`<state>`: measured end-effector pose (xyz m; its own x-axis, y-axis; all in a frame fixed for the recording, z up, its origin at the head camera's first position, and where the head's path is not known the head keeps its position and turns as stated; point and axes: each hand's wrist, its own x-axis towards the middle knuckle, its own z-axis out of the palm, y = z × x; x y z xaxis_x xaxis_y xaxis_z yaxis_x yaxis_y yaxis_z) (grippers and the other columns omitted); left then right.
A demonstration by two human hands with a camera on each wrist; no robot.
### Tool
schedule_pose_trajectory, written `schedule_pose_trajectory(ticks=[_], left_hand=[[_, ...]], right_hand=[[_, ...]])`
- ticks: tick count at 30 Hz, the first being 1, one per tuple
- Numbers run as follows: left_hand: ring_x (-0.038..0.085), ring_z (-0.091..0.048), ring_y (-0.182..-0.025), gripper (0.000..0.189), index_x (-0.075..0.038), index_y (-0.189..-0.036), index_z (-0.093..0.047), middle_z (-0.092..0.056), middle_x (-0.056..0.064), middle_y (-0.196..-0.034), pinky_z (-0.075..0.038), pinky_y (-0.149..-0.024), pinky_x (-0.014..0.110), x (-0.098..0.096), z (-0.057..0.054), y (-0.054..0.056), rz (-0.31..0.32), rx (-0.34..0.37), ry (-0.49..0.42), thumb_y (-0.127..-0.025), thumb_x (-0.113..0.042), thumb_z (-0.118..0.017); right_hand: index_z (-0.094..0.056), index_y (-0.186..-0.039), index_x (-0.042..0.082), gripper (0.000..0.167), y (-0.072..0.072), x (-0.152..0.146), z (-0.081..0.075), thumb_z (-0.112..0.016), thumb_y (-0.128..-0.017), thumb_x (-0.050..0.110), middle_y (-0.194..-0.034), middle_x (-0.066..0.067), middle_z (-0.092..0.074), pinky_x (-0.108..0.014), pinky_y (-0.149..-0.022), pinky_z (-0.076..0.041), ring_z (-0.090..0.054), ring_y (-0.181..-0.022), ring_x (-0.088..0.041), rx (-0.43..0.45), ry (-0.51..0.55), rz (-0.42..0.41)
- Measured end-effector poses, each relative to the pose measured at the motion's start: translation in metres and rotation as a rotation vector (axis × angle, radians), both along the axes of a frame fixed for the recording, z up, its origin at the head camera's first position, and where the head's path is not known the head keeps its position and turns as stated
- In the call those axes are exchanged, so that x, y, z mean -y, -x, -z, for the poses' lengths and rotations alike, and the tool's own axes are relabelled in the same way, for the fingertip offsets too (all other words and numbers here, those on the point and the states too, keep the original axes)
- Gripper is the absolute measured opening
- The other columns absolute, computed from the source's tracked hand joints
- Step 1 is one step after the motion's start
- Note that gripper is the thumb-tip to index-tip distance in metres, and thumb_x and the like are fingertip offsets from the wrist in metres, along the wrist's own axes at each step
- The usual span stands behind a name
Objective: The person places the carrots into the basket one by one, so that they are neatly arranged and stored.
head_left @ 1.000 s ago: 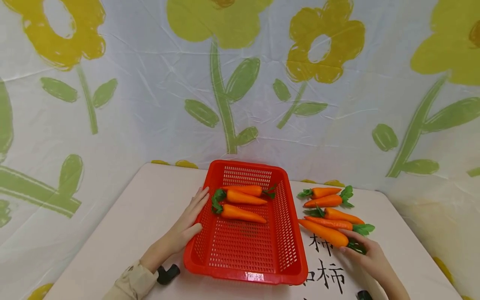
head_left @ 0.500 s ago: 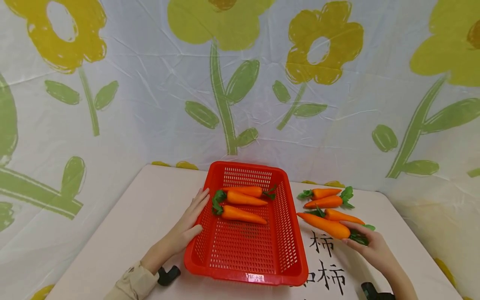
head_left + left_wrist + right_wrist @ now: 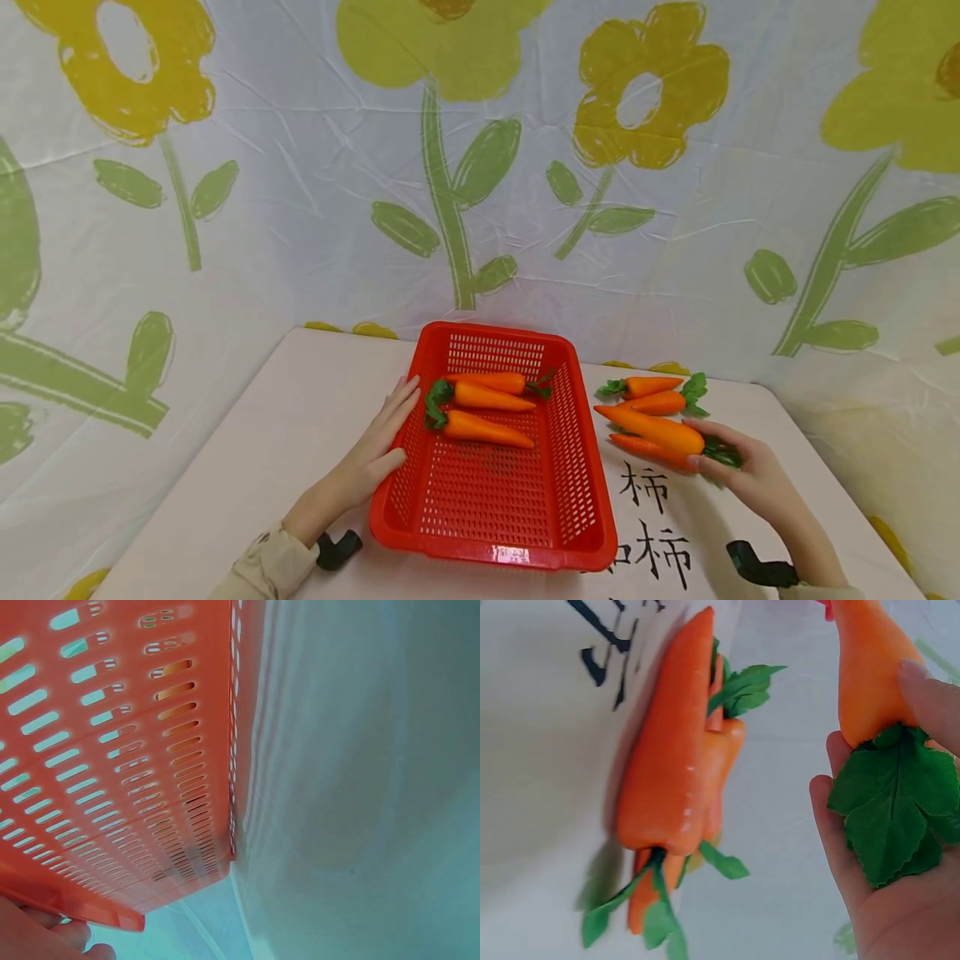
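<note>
My right hand (image 3: pixel 753 475) pinches a carrot (image 3: pixel 656 429) by its thick end, between thumb and fingers. In the right wrist view, the green leaves (image 3: pixel 900 802) of this carrot hang over the palm and it is held off the table. Below it lies another carrot (image 3: pixel 645 449) on the table, partly hidden by the held one. My left hand (image 3: pixel 367 454) rests against the left rim of a red plastic basket (image 3: pixel 495 560), its fingers straight. Inside the basket lie three carrots (image 3: pixel 487 427), side by side toward the back.
Two more carrots (image 3: pixel 651 385) lie at the back right of the white table (image 3: pixel 300 417). Black characters (image 3: pixel 662 554) are printed on the tabletop right of the basket. A flower-patterned cloth (image 3: pixel 300 208) hangs behind. Black wrist mounts (image 3: pixel 757 567) show near the forearms.
My right hand has lifted the carrot off the group and moved it toward the back, slightly right. The left hand and the basket have stayed in place.
</note>
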<state>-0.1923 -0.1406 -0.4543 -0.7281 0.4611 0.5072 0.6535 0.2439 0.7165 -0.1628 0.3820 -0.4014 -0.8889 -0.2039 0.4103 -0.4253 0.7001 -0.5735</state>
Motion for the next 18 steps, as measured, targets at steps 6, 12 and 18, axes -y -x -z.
schedule_pose_trajectory(ticks=[6,12,18], left_hand=[[0.041,0.004,-0.150,0.080,-0.003,-0.158,-0.020,-0.009,0.018,-0.164,0.007,-0.119,0.036,0.001,0.001,0.002,0.003,0.001,0.013,-0.081,0.003,-0.042],[0.043,0.003,-0.149,0.080,-0.005,-0.158,-0.021,-0.009,0.015,-0.165,0.006,-0.119,0.039,0.001,0.000,0.001,0.001,0.006,0.004,-0.081,0.004,-0.042],[0.039,0.004,-0.150,0.080,-0.006,-0.158,-0.021,-0.010,0.017,-0.165,0.003,-0.116,0.059,0.000,-0.001,0.000,-0.007,0.036,0.004,-0.081,0.003,-0.042]], right_hand=[[-0.067,-0.124,0.003,0.046,0.005,0.004,-0.010,-0.078,-0.079,-0.001,-0.119,0.028,-0.060,-0.004,-0.089,-0.035,-0.050,-0.107,0.015,-0.021,0.003,-0.037],[-0.066,-0.124,0.001,0.048,0.011,0.009,-0.021,-0.078,-0.078,-0.004,-0.119,0.026,-0.060,-0.005,-0.086,-0.039,-0.055,-0.102,0.012,-0.042,-0.002,-0.057],[-0.065,-0.128,0.003,0.048,0.015,0.017,-0.033,-0.077,-0.081,0.000,-0.121,0.024,-0.060,-0.006,-0.085,-0.041,-0.056,-0.102,0.010,-0.015,-0.041,-0.057]])
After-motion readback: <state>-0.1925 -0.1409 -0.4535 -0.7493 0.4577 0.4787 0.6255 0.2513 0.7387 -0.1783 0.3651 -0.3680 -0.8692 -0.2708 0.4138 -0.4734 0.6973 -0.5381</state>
